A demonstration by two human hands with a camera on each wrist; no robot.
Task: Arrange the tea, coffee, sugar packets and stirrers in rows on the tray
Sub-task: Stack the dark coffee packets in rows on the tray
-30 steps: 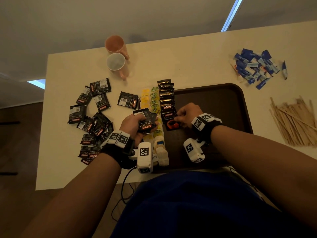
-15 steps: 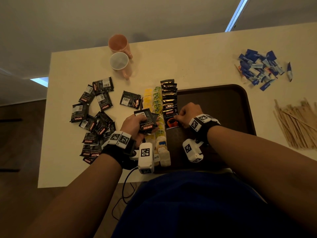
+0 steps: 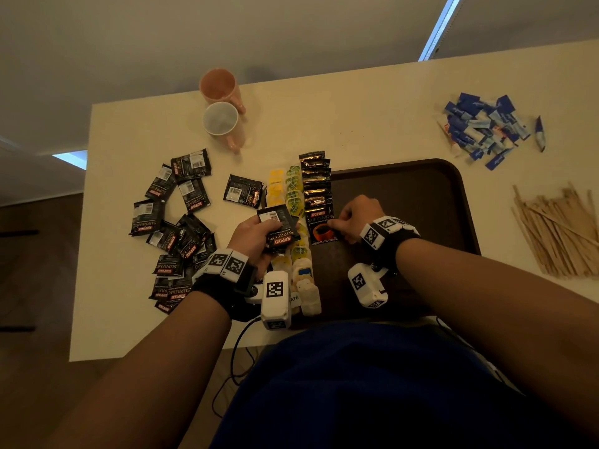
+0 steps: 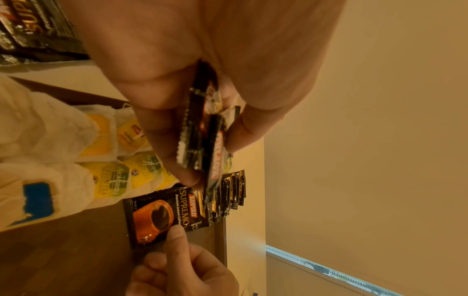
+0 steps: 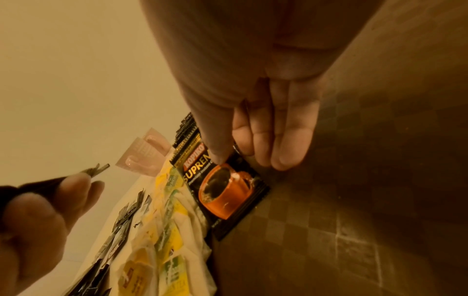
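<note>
A dark brown tray point(image 3: 405, 196) lies in front of me. Along its left edge runs a row of tea bags point(image 3: 293, 196), and beside it a row of overlapping black coffee packets point(image 3: 316, 183). My right hand point(image 3: 353, 218) pinches the right edge of the nearest coffee packet point(image 3: 322, 230), which lies flat on the tray. The thumb sits on that packet point(image 5: 225, 192) and the other fingers point(image 5: 278, 140) point down at the tray beside it. My left hand point(image 3: 259, 234) hovers over the tea bags and grips a small stack of coffee packets point(image 4: 200, 140).
Several loose coffee packets point(image 3: 175, 218) are scattered on the table left of the tray. Blue sugar packets point(image 3: 483, 128) are heaped at the far right, with wooden stirrers point(image 3: 557, 228) nearer. Two mugs point(image 3: 222, 119) stand at the back. The tray's right half is bare.
Both hands stay almost where they were. The right hand keeps hold of the nearest packet in the coffee row, and the left hand still holds its stack.
</note>
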